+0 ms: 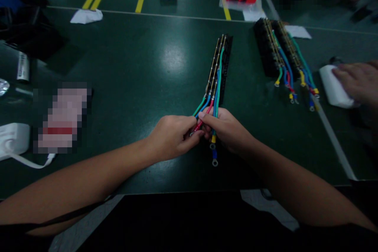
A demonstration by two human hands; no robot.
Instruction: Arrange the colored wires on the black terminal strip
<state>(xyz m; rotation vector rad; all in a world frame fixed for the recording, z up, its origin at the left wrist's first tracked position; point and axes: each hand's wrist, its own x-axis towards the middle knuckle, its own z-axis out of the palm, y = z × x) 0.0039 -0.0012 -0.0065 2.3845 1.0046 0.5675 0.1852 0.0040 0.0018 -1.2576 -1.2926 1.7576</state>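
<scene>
Centre frame, we have wires [219,86] on the strip [226,63], two lugs [214,154] showing; our left hand [171,136] and right hand [228,126] pinch wires, remaining ends unclear.

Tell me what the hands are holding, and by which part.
The left hand and right hand hold the long black metal-railed block by its red, green and blue wires, near the metal ring terminals; which wires each grips is partly hidden.

Both hands [173,138] on coloured wires [219,86]
</scene>
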